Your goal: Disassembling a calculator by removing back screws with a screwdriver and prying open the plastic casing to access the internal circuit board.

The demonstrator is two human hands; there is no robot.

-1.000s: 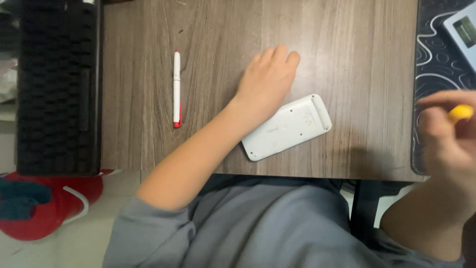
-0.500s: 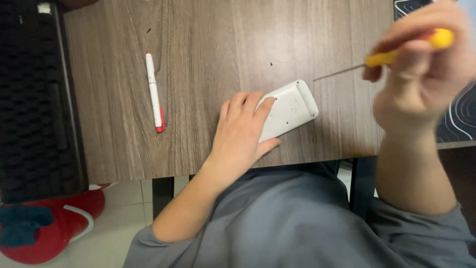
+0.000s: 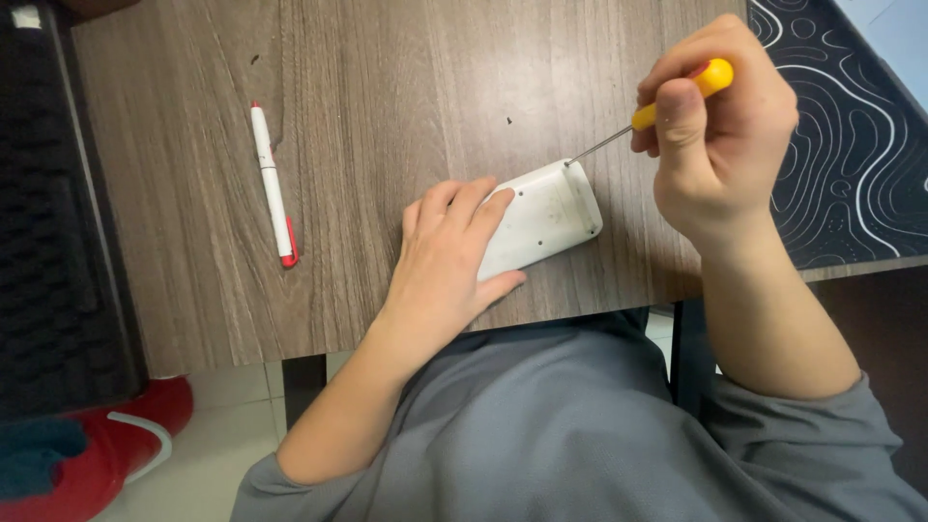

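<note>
A white device [image 3: 546, 213] lies back-side up on the wooden desk [image 3: 406, 106], near its front edge. My left hand [image 3: 449, 261] lies flat on the device's left half and presses it down. My right hand [image 3: 715, 135] grips a yellow-handled screwdriver [image 3: 677, 97]. Its thin metal shaft slants down to the left, and the tip touches the device's upper right corner.
A white pen with a red cap [image 3: 273, 184] lies on the desk to the left. A black keyboard [image 3: 48, 222] runs along the far left edge. A black patterned mat [image 3: 851, 135] covers the desk's right end. A red object [image 3: 97, 454] sits on the floor below.
My left hand slid from the bare desk onto the device. My right hand brought the screwdriver in from the right until its tip met the device's corner.
</note>
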